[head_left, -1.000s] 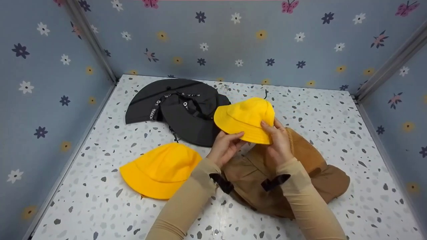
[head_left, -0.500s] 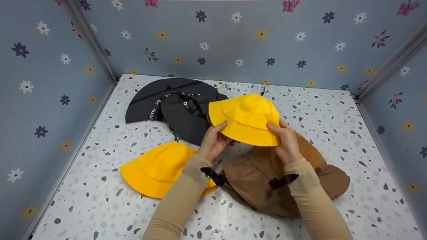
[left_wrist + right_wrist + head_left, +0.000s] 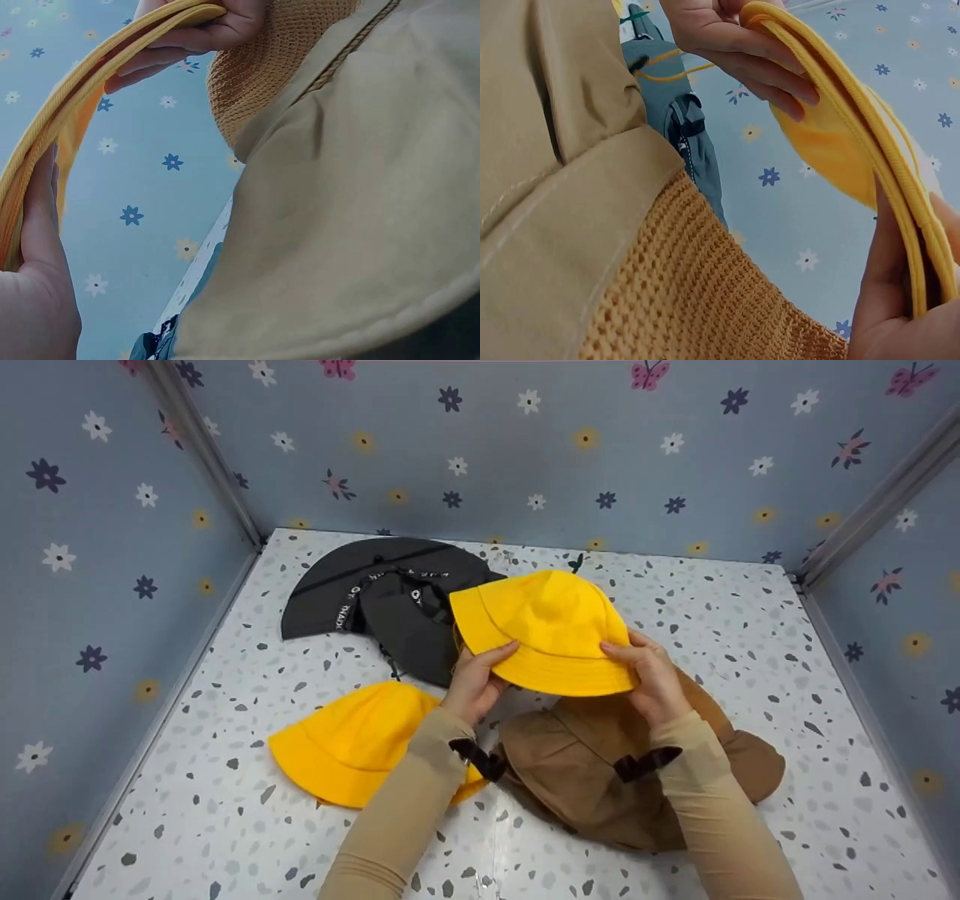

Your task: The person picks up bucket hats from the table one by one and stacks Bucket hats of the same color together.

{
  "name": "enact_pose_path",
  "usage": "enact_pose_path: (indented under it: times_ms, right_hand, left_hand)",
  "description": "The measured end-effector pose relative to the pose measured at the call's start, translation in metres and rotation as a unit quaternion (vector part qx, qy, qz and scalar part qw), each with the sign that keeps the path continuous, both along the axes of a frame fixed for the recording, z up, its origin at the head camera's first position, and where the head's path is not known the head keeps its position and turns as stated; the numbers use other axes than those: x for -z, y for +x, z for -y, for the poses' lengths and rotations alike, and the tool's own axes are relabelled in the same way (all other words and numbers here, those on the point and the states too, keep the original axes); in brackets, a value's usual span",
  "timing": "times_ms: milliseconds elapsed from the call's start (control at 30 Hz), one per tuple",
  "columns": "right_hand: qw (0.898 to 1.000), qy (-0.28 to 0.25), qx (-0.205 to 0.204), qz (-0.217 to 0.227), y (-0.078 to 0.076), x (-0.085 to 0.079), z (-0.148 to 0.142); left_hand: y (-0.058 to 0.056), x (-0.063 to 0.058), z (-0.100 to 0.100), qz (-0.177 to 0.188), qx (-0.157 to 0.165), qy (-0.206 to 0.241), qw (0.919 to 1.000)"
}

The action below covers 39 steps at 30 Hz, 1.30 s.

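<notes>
Both hands hold a yellow bucket hat [image 3: 551, 619] raised above the table, crown up and tilted. The left hand [image 3: 474, 686] pinches its brim at the near left, thumb on top. At the right edge, the right hand [image 3: 656, 679] grips the brim with its thumb on the outside. A small dark green sprout-like tip [image 3: 576, 562] shows above the crown. In the right wrist view the brim [image 3: 855, 112] appears edge-on as doubled layers between the hands. Below the right forearm lies a brown cloth hat [image 3: 585, 780] with a woven straw part [image 3: 697, 277].
A second yellow bucket hat [image 3: 360, 742] lies at the left, partly behind the left forearm. Dark grey brimmed hats [image 3: 390, 562] with lettered bands lie at the back left, overlapping. Flower-patterned walls [image 3: 495, 450] enclose the speckled white table [image 3: 225, 825] on three sides.
The held yellow hat has moved left and turned, so more of its crown and brim shows. The hands have moved apart along the brim. The other hats have stayed put.
</notes>
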State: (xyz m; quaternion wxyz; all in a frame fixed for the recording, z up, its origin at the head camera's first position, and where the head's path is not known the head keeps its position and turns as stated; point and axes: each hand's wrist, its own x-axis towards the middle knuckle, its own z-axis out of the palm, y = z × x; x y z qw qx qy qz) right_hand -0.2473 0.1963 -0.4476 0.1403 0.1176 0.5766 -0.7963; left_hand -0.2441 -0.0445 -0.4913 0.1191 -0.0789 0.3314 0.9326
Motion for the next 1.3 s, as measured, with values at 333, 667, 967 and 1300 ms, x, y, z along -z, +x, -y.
enact_pose_path:
  times_ms: [333,667,967,1300]
  right_hand:
    - [0.995,-0.077,0.067,0.018,-0.001,0.002,0.010]
    - [0.958,-0.239,0.156,-0.003,0.006,0.006,0.029]
    - [0.940,-0.271,0.202,-0.047,0.014,0.010,0.049]
    - [0.949,-0.193,0.238,-0.069,0.017,0.007,0.062]
  left_hand:
    - [0.002,-0.002,-0.006,0.008,-0.062,-0.004,0.9980]
    - [0.005,-0.007,-0.007,0.030,-0.109,0.010,0.9936]
    - [0.010,-0.006,-0.010,0.035,-0.124,-0.002,0.9917]
    - [0.014,-0.005,-0.007,0.013,-0.135,-0.033,0.9902]
